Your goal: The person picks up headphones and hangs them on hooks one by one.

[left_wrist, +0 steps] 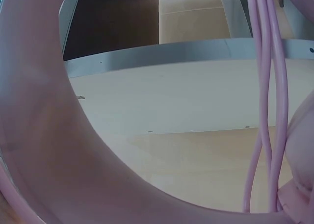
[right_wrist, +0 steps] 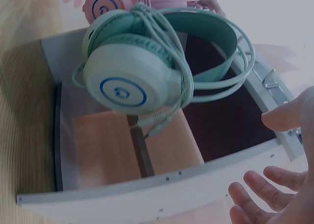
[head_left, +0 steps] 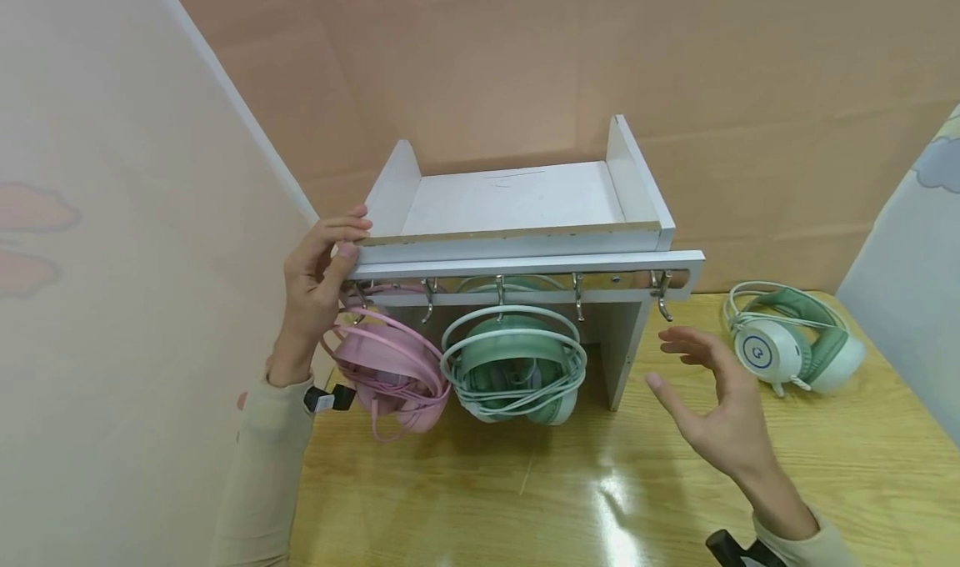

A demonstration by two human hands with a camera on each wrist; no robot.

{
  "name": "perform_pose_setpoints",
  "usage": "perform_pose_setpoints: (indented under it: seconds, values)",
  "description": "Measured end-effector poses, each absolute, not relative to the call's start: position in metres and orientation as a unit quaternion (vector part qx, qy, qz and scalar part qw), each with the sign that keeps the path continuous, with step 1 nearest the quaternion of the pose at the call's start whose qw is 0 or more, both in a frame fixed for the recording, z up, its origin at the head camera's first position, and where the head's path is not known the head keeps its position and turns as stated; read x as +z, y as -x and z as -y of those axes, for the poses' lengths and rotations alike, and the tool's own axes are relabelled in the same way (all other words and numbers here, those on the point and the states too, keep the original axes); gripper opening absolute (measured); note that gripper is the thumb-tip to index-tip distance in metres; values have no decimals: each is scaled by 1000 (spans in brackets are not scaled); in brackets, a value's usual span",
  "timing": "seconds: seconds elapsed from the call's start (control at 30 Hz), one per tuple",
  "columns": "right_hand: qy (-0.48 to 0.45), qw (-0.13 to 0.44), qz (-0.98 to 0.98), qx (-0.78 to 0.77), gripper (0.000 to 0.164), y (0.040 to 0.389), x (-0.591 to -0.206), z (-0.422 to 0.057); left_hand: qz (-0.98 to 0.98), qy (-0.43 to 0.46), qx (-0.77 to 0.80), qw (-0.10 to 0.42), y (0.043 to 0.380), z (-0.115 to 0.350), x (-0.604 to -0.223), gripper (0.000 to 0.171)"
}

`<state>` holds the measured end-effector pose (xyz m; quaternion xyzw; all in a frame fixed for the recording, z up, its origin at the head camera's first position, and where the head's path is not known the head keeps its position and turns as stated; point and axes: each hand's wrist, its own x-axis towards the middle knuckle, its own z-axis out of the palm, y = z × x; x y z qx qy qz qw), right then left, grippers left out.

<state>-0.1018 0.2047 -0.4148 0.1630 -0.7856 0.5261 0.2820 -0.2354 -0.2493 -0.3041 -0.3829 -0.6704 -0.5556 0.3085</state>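
A white wooden shelf point(head_left: 510, 204) has a white rail point(head_left: 525, 265) of metal hooks along its front. My left hand point(head_left: 311, 288) grips the shelf's left front corner, thumb in front and fingers over the top. Pink headphones point(head_left: 393, 354) hang from the leftmost hook, just below that hand, and fill much of the left wrist view. Green headphones point(head_left: 513, 348) with a bundled cable hang at the middle hook; their plug ends dangle in the right wrist view. My right hand point(head_left: 723, 417), fingers spread and holding nothing, is just below the rightmost hook point(head_left: 663, 300).
Another pair of white and green headphones point(head_left: 765, 348) lies on the wooden tabletop point(head_left: 675, 500) at the right. A brown papered wall point(head_left: 480, 67) rises behind the shelf. Pale panels point(head_left: 135, 258) stand at the left and far right.
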Motion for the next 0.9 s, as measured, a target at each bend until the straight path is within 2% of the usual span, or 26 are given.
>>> perform_pose_setpoints:
  seconds: [0.47,0.9]
  values:
    - [-157,316,801,483,68,108,-417,-232,673,380,-553,310,233,251,-306,21]
    - [-135,341,809,459,62,123,-415,-262,677,379,-550,308,234,249,-303,22]
